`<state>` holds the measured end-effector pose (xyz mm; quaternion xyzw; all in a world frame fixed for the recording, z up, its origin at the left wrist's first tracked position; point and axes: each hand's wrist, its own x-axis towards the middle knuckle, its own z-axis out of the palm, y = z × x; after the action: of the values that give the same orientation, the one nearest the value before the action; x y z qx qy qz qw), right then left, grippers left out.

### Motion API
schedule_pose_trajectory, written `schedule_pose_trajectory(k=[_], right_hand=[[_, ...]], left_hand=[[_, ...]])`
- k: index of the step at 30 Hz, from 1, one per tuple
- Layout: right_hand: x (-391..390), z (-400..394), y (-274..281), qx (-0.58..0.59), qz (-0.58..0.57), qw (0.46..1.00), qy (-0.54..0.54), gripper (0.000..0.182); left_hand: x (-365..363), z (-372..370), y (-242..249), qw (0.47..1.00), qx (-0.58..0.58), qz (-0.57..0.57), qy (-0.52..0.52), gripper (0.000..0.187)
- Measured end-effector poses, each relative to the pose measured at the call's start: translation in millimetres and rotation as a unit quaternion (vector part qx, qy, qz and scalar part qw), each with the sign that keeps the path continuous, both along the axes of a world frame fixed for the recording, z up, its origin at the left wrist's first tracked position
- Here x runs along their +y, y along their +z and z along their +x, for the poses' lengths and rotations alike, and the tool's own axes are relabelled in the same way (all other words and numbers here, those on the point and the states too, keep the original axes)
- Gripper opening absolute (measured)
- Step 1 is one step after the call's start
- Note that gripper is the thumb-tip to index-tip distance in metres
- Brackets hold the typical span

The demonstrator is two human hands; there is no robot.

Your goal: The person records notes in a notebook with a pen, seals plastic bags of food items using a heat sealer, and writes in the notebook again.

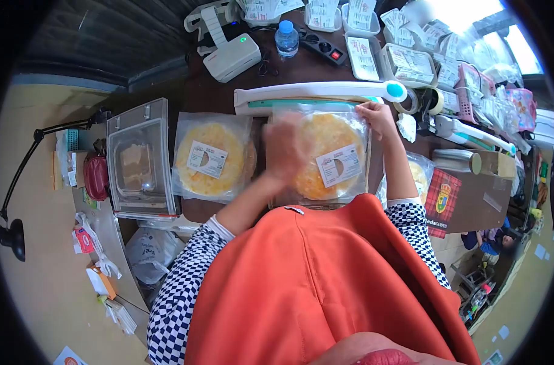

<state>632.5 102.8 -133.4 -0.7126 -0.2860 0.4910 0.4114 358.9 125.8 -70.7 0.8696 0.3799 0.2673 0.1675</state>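
A clear plastic bag [310, 182] holds a round, flat yellow food with a white label [340, 165] on it. Its top edge lies at the front of a long white-and-teal bag sealer [313, 91]. My right hand [377, 118] pinches the bag's upper right corner. Over the bag's left side is my left hand [284, 149], smeared by motion, so its fingers cannot be made out. To the left lies a second bag of yellow flat food [199, 131], also labelled.
A clear-lidded machine [140, 164] stands at the left. Behind the sealer are a label printer [231, 58], a water bottle [287, 41], a power strip [322, 47] and tubs of labels [362, 58]. Tape rolls [435, 100] and a cardboard box [478, 188] are at the right.
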Motion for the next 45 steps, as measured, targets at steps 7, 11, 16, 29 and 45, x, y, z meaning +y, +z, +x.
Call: schedule_pose_trajectory(k=[7, 11, 16, 29, 45], right_hand=[[10, 7, 18, 0.017, 0.005, 0.999, -0.027, 0.015], [-4, 5, 23, -0.150, 0.066, 0.986, -0.034, 0.020], [-37, -29, 115, -0.137, 0.013, 0.986, 0.092, 0.027], [-111, -41, 11, -0.139, -0.028, 0.989, -0.039, 0.032], [-253, -156, -2, 0.139, -0.121, 0.958, -0.221, 0.059]], left_hand=[[-1, 32, -26, 0.967, 0.236, 0.035, -0.092, 0.067], [2, 35, -23, 0.959, 0.264, 0.042, -0.093, 0.068], [-6, 42, -16, 0.944, 0.298, 0.028, -0.137, 0.069], [38, -1, -21, 0.959, 0.018, -0.194, 0.204, 0.071], [8, -80, 96, 0.814, -0.489, -0.306, -0.064, 0.003]])
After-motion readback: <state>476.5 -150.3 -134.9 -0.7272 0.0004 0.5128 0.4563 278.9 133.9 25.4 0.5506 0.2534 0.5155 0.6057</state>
